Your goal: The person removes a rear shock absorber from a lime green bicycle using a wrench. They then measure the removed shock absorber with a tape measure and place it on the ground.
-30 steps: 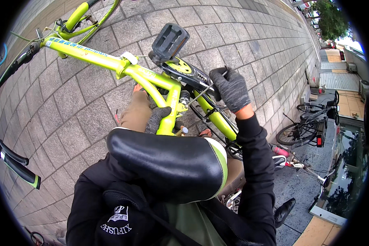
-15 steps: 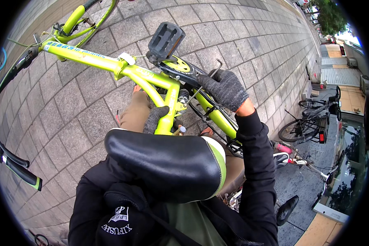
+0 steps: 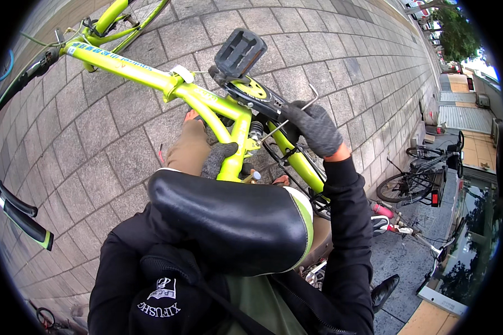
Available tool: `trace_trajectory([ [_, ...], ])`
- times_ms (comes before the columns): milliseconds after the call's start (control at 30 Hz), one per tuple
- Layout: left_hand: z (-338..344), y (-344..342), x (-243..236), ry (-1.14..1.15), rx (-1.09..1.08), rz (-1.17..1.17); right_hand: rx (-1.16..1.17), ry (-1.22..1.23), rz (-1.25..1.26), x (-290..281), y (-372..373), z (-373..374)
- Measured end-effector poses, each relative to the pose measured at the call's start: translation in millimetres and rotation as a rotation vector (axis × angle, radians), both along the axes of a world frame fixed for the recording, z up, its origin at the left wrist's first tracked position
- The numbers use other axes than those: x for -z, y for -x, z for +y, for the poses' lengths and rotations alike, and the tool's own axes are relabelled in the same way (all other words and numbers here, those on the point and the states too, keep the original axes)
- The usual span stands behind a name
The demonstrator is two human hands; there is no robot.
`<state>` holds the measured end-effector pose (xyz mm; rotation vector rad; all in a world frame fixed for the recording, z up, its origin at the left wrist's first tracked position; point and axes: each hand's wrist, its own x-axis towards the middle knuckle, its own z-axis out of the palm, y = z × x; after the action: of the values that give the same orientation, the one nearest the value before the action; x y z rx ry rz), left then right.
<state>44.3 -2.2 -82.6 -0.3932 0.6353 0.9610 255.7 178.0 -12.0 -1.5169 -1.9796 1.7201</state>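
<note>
A lime-green bicycle (image 3: 126, 66) stands before me, its black saddle (image 3: 229, 220) close to my body. My left hand (image 3: 220, 160), in a dark grey knit glove, is closed around the frame's seat tube. My right hand (image 3: 317, 129), gloved alike, grips a bent metal hex key (image 3: 275, 130). The key's long end slants down toward the coil shock spring (image 3: 256, 131); whether it sits in a bolt I cannot tell. Just beyond that hand are the crank and the yellow-green chainring (image 3: 251, 89), with a black pedal (image 3: 240, 53) above them.
Grey paving (image 3: 123, 117) lies around the bicycle. The handlebar grip (image 3: 31, 229) reaches in at the left. A dark parked bicycle (image 3: 413, 173) and a pink bottle-like object (image 3: 382, 210) are at the right, by a glass shopfront (image 3: 475, 234).
The view has shifted slightly, so the bicycle appears farther right. My right hand, still on the hex key, sits a little lower against the crank. My left hand keeps its hold.
</note>
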Motion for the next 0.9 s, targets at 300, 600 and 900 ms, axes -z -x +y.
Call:
trace_trajectory([
  [300,-0.3,-7.3,5.3,-0.011,0.027,-0.025,-0.325,-0.295,-0.083,-0.6,13.2,2.8],
  [600,-1.7,1.9,10.9,0.0,-0.011,0.003,-0.194,0.031,-0.043,-2.4,11.5,-1.4],
  [900,-7.9,-28.4,48.7,0.073,0.071,-0.257,-0.47,-0.273,0.024,26.1,6.6,5.2],
])
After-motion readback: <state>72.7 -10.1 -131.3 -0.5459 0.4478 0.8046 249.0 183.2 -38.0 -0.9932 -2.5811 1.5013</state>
